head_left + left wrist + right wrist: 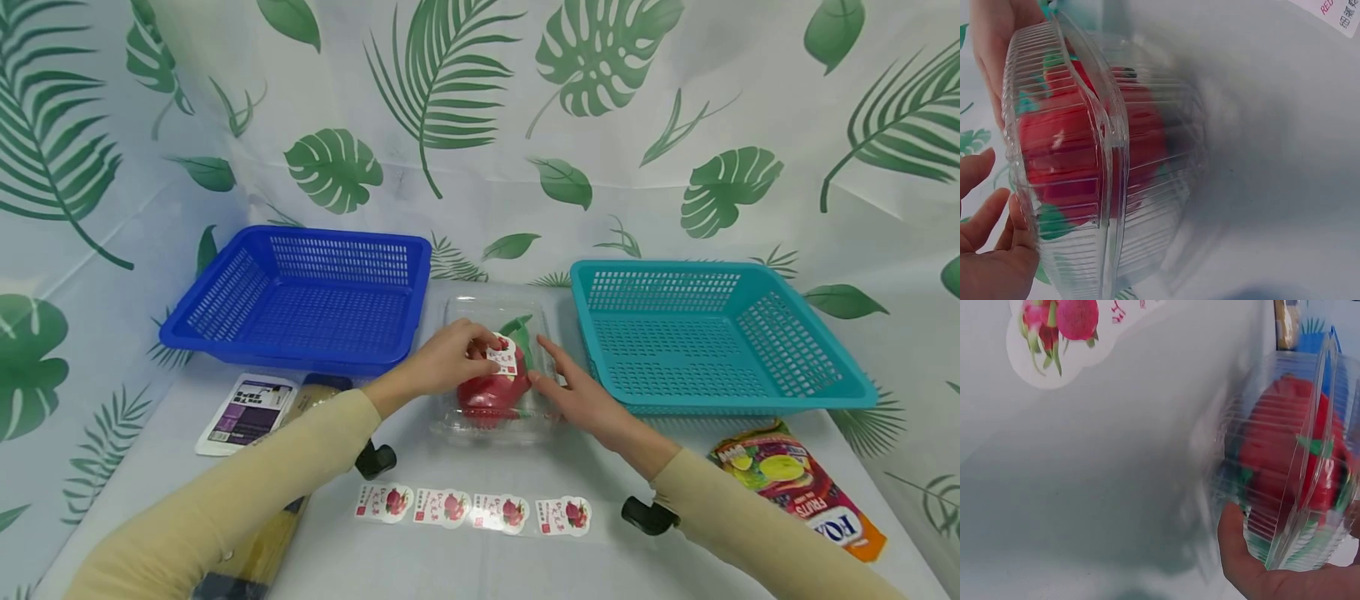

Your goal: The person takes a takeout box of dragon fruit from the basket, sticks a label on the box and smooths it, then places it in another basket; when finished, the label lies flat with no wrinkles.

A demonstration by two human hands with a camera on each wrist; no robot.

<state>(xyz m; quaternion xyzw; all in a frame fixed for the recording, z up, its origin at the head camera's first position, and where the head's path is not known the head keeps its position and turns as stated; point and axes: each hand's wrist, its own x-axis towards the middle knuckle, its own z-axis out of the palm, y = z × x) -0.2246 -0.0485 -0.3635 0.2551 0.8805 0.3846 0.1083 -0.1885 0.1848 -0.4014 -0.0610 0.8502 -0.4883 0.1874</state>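
A clear plastic clamshell box (457,429) stands lidded in the middle of the table with a red dragon fruit (487,396) with green tips inside. A white dragon fruit sticker (502,357) lies on its lid. Over the lid, my left hand (450,358) touches the sticker's left side with bent, parted fingers; in the left wrist view, fingertips (1019,215) meet the lid's surface. My right hand (581,400) rests against the box's right side, thumb and index finger spread; one finger (1235,534) lies along its wall in the right wrist view.
Several similar stickers (442,507) lie in a row before the box. A blue basket (300,358) stands behind left, a teal basket (735,404) behind right. A white-and-purple package (247,412) and brown packet (262,550) lie left, a colourful fruit pouch (798,492) right.
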